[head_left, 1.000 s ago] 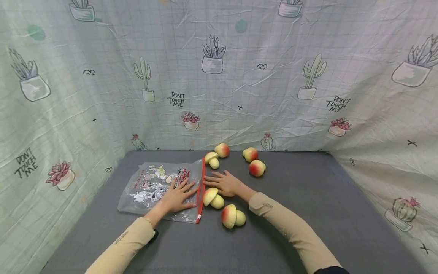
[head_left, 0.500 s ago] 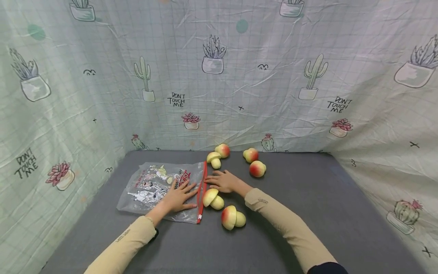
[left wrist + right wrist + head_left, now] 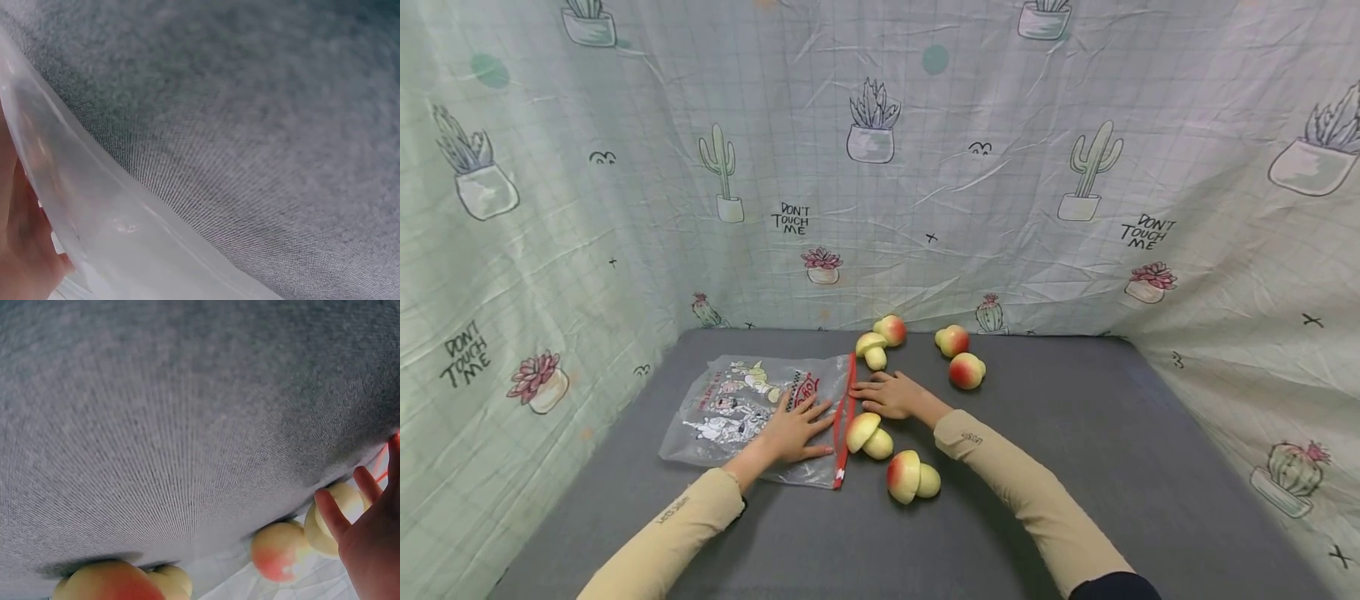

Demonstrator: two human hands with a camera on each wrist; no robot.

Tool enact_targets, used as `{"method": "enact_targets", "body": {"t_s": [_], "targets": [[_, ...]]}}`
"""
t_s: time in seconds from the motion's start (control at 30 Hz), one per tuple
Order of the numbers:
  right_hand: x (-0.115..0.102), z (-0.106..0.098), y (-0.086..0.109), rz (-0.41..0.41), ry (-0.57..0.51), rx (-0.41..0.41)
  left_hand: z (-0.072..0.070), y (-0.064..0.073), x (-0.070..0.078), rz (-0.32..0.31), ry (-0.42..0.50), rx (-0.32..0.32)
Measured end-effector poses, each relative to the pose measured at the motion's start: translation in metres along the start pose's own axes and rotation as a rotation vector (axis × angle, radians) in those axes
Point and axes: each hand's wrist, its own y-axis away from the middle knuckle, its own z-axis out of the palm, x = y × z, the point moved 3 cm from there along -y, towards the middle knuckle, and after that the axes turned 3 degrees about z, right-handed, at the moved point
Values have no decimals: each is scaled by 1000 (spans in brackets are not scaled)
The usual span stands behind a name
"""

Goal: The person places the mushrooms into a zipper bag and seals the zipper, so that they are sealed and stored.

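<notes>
A clear zip bag [image 3: 700, 454] with cartoon prints lies flat on the grey table, its red zip edge [image 3: 841, 458] facing right. My left hand [image 3: 792, 435] rests palm down on it, fingers spread. At the zip edge, the fingertips of my right hand [image 3: 891, 395] touch the red strip, fingers extended. One toy mushroom [image 3: 870, 436], yellow with a reddish cap, lies just in front of the right hand beside the strip. Another mushroom [image 3: 872, 350] sits behind that hand. The left wrist view shows the bag's raised plastic edge [image 3: 137, 231] beside the fingers.
A third mushroom [image 3: 912, 477] lies nearer the front. More red-and-yellow mushrooms stand at the back: one [image 3: 891, 330] behind the bag's corner, and two to the right, one [image 3: 952, 341] behind the other [image 3: 966, 371]. A cactus-print cloth [image 3: 880, 208] closes off the back and sides.
The bag's far zip corner has shifted slightly right, and the mushroom beside it moved right too. My right hand's fingers have drawn closer together at the strip. The left hand stays in place.
</notes>
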Motion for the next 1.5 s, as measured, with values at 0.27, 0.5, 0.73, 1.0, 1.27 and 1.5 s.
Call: {"method": "enact_targets", "body": {"t_s": [0.27,0.5,0.73,1.0,1.27,1.5], "targets": [[1,2,0,5,-6,7,1,0,-3,-16,-5,-24],[0,3,-2,4,18,19,1,3,-5,-27,17,-29],[-2,5,-1,12,12,17,2,5,-5,-36,23,-31],[-4,7,1,-2,24,19,-2,7,-7,-57,39,-43],[-3,9,0,-26,32,51,-4,7,-14,-37,75,33],[-1,9,1,2,23,31,-3,5,-14,6,17,34]]}}
